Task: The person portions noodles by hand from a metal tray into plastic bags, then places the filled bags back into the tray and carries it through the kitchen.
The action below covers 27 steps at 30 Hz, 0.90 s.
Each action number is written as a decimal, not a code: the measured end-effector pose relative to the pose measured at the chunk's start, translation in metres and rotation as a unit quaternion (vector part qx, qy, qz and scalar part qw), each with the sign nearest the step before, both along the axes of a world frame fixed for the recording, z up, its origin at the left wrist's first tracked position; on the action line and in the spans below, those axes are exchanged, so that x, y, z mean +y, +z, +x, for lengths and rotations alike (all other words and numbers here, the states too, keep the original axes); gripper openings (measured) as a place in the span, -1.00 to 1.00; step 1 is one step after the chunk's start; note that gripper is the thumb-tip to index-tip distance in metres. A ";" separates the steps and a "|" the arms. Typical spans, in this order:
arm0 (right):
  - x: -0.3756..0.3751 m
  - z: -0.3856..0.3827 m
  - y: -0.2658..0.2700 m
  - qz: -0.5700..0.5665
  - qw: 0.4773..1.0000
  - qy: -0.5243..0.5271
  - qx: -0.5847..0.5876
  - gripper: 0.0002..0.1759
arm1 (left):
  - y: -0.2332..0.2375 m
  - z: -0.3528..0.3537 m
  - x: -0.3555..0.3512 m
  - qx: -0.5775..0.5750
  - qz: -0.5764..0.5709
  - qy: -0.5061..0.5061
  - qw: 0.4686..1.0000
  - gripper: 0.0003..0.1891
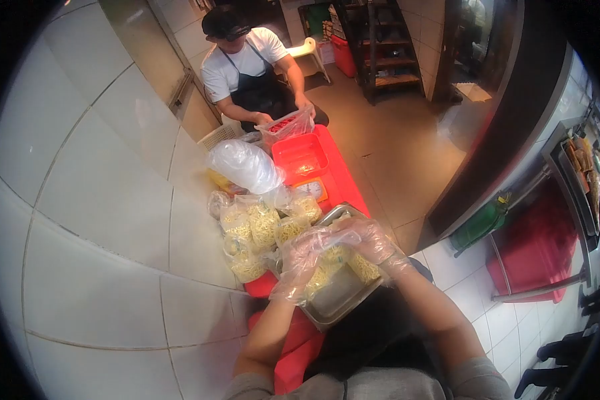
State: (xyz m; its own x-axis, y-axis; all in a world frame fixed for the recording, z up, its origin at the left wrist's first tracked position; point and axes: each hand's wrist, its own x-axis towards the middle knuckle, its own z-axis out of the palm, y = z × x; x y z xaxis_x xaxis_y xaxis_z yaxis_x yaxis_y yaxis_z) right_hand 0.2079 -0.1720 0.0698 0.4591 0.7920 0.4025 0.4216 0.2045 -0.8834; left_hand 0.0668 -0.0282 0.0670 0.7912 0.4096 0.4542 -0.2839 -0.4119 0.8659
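Observation:
Both my hands wear loose clear plastic gloves. My left hand (301, 259) and my right hand (368, 241) are closed on the upper part of a clear plastic bag (335, 235), over a steel tray (343, 301). Glove and bag film overlap, so their exact edges are hard to tell apart. Pale yellow noodles (318, 280) show below my left hand, and more bagged noodles (364, 268) lie in the tray under my right hand. Left of the tray, several filled noodle bags (264, 225) are heaped together.
Across the red table (343, 175), a co-worker (250, 70) holds a plastic bag with red contents (285, 125). A red basin (300, 155), an orange dial scale (311, 189) and a large whitish plastic bag (245, 165) stand between us. A tiled wall (100, 180) borders the left side.

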 end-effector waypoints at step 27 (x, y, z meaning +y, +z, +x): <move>0.062 0.077 -0.155 -0.459 0.869 0.022 -0.182 -0.64 | -0.075 0.023 -0.039 0.215 0.484 0.054 0.846 -0.48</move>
